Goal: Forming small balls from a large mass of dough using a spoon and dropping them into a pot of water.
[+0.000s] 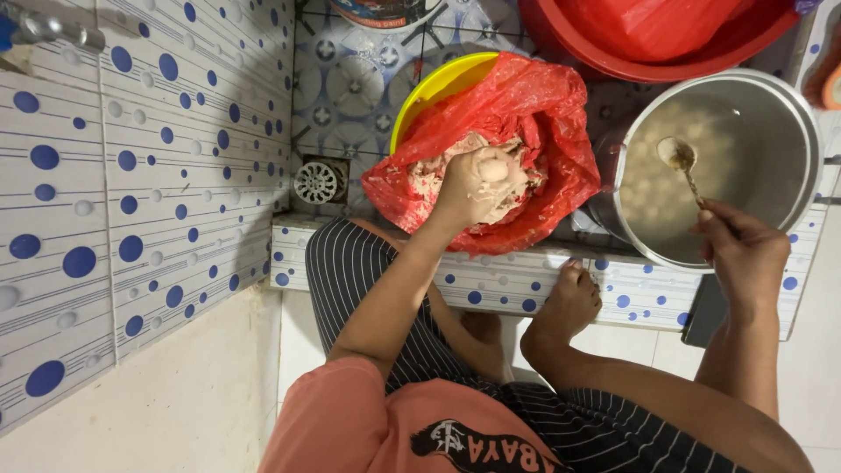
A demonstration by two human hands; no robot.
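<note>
Left hand [480, 180]: closed into a fist around a lump of pale paste, a round ball [493, 166] of it squeezed up through the ring of thumb and forefinger. Hand sits right over the paste mass [438, 171], inside the red plastic bag [526, 114] that lines the yellow bowl [435, 88].

Right hand [740, 250]: pinched narrow on the handle end of a metal spoon [683, 162]. Spoon bowl hangs over the steel pot [771, 114], just above cloudy water where pale balls already lie.

Pot is just beside the bag on the right, touching or nearly so; can't tell which. Both stand on the patterned floor behind a low tiled ledge [526, 285]. Person's foot [568, 302] rests against the ledge. Red basin [666, 39] behind the pot, floor drain [317, 182] to the left of the bag, dotted tile wall [131, 175] further left.

Doing this step well, as I judge it:
- squeeze evenly so the ball comes up smooth and round
- bring the spoon across and cut it off clean at the fist opening
- lower it into the water, don't drop it, less splash
- keep the spoon wet so paste releases
- keep ball size matched to those in the pot
</note>
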